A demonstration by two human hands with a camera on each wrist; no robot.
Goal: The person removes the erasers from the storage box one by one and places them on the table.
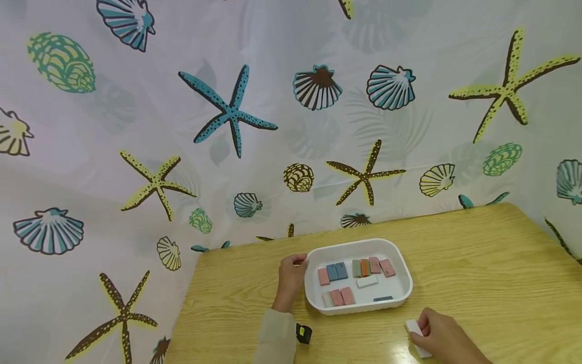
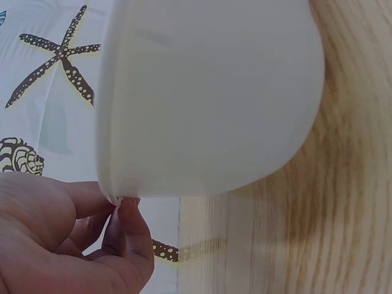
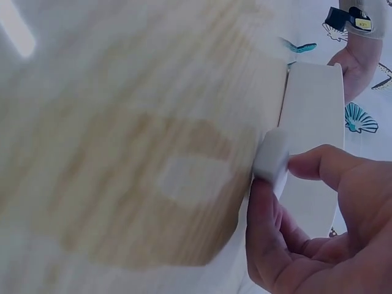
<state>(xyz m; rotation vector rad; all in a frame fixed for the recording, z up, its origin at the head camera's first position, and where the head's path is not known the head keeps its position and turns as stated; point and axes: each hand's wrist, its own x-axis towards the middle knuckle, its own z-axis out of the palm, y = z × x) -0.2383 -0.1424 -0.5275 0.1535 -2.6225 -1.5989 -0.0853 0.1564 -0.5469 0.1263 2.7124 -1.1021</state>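
The left hand (image 1: 292,277) pinched the near left rim of the white tray (image 1: 400,263), which sat on the desk (image 1: 477,263) with coloured blocks (image 1: 336,271) lying inside. The right hand (image 1: 443,339) was clamped between thumb and fingers on a white block (image 1: 415,328) just off the tray's right corner. Such a thin pinch on the rim could tip the tray, and the small block, held only at its end, might slip onto the desk.

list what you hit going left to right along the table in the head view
left hand pinching the tray rim → white tray of coloured blocks → white block → right hand holding it
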